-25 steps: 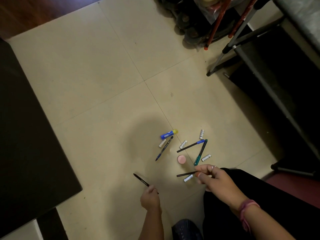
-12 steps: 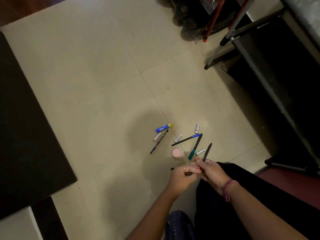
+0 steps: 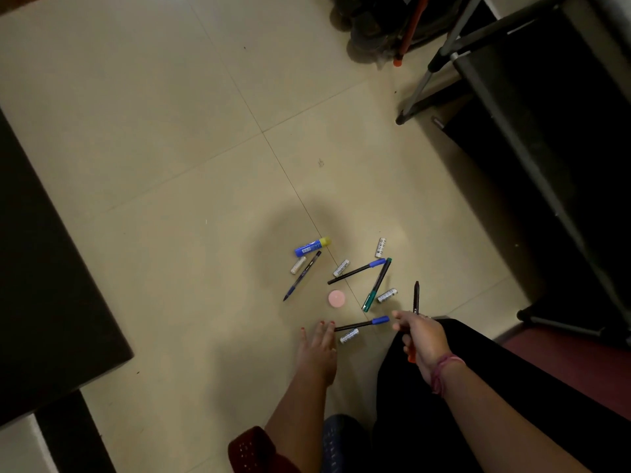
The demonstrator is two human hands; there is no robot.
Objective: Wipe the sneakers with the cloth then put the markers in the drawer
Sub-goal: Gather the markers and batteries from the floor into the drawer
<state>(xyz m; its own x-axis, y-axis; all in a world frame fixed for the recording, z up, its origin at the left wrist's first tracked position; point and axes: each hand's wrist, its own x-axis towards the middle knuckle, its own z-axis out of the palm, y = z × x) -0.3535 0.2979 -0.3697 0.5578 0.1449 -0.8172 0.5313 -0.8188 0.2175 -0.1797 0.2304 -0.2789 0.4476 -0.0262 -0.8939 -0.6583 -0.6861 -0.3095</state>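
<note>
With the right hand [image 3: 421, 336] gripping a black marker [image 3: 416, 297] and the left hand's straight fingers [image 3: 324, 331] touching the blue-capped marker [image 3: 362, 324] on the floor [image 3: 170, 165] at 6 o'clock of the scatter, a careless pinch may roll it away.

A: Can any writing be read on the things lying on the floor [image 3: 170, 165]?

B: Hardly. The short white tube [image 3: 341, 268] beside the upper blue-capped marker [image 3: 356, 271] carries dark print along its side, but the letters are too small and blurred to spell out.

A: And the other white tubes?

B: The same. The one near the floor's right side [image 3: 380, 247], the one by the green marker [image 3: 387, 295] and the one next to the left hand [image 3: 349, 335] show dark marks only.

A: The blue glue stick [image 3: 311, 247]?

B: It has a pale label, unreadable. The blue pen [image 3: 302, 276] bears faint lettering on its barrel, also illegible.
</note>
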